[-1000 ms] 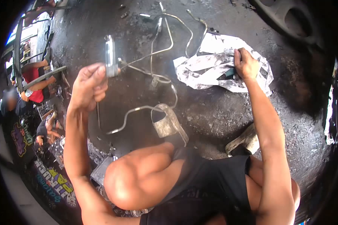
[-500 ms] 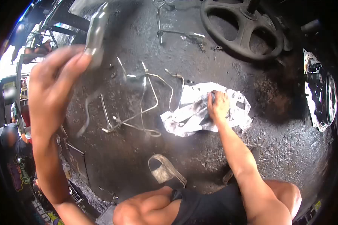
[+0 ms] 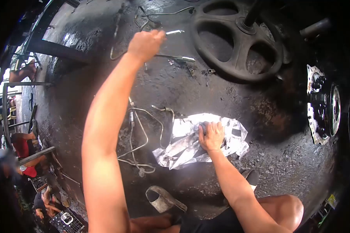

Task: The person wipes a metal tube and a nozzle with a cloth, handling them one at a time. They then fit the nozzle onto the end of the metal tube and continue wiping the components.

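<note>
My left hand reaches far forward, fingers closed around a thin metal pipe whose bright fitting end sticks out to the right. Just below it lies another bent metal pipe with a similar end. My right hand presses on a crumpled, stained white sheet, closed over a dark grey wad that looks like a rag. Left of the sheet lie several bent thin pipes, partly hidden by my left forearm.
A black steering wheel stands beyond the sheet. Metal engine parts lie at the far right. A sandal sits near my knees. Other people are at the left edge, near a metal frame. The floor is dark and oily.
My left hand has moved forward and right, from holding a shiny object up at the left to down by the far pipes. The right hand stays on the sheet; the view has shifted.
</note>
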